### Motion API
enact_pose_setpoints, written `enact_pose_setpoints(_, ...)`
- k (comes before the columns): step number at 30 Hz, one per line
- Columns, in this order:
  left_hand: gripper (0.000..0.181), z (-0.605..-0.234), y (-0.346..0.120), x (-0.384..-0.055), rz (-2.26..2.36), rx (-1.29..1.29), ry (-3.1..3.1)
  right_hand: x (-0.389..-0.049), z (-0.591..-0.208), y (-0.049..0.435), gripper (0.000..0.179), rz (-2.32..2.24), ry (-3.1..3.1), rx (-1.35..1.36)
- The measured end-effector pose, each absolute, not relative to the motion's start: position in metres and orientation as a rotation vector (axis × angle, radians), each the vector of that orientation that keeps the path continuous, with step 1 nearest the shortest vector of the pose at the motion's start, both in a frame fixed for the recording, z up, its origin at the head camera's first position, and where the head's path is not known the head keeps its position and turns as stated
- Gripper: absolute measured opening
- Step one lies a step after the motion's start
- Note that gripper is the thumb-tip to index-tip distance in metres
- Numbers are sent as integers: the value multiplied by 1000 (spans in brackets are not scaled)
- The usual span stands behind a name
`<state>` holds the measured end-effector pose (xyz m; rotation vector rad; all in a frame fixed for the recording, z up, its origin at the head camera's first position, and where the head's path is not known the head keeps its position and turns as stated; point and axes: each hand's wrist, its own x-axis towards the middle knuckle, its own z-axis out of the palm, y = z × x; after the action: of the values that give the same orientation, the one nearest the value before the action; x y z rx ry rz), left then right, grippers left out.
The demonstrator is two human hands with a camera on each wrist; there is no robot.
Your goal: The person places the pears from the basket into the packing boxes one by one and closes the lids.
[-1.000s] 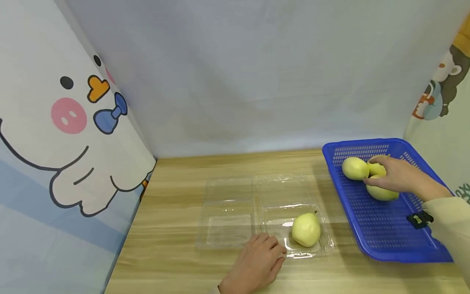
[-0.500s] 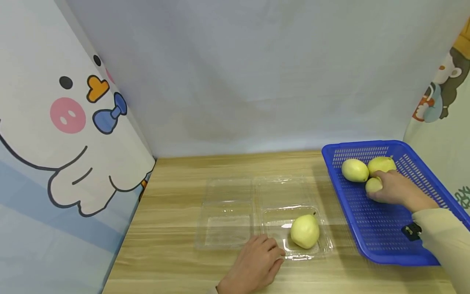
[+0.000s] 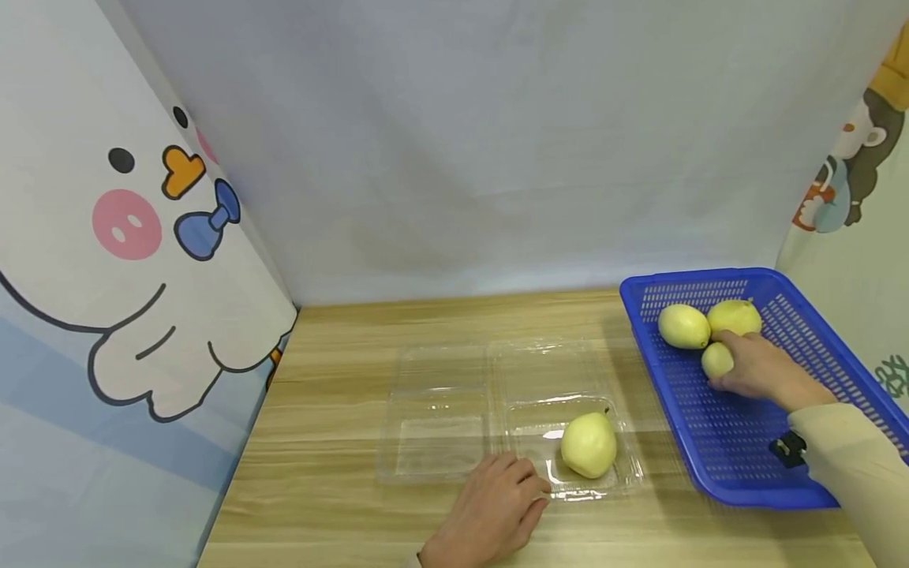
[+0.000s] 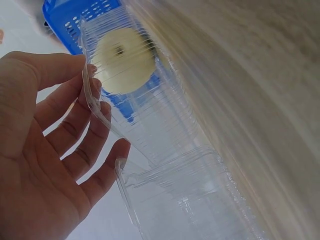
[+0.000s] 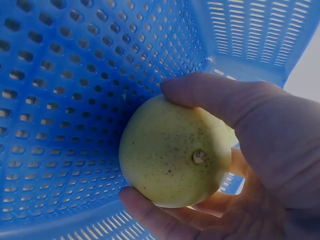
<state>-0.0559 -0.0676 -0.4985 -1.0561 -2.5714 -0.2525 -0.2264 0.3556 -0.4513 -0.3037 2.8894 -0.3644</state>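
Right hand (image 3: 756, 367) is wrapped round a pear (image 3: 717, 360) in the blue basket (image 3: 774, 497), frame right, so probably the pickup step; next likely needs a clean lift. Left hand (image 3: 490, 505) seems to pinch the clear box (image 3: 529, 442), bottom center, tbh hard to tell through plastic.

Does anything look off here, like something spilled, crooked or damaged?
I see nothing spilled or broken. One small oddity: the pear in the right hand has dark specks near the stub at one end. Whether that is damage or natural marking, I can't tell.
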Motion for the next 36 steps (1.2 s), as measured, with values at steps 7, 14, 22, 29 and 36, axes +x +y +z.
enact_pose_setpoints(7, 6, -499, -67, -57, -270, -1054, -2567, -227, -451, 357, 82, -367, 2892, -300)
enact_pose_setpoints(14, 5, -499, -68, -57, -269, -1050, -2558, -226, -451, 359, 81, -391, 2910, -322)
enact_pose_setpoints(22, 5, -501, -68, -55, -265, -1065, -2582, -221, -452, 364, 81, -461, 2921, -338)
enact_pose_setpoints(29, 6, -499, -68, -56, -255, -1052, -2566, -227, -430, 357, 81, -417, 2982, -375)
enact_pose_setpoints(36, 5, -499, -69, -57, -259, -1051, -2573, -226, -411, 348, 79, -418, 3047, -451)
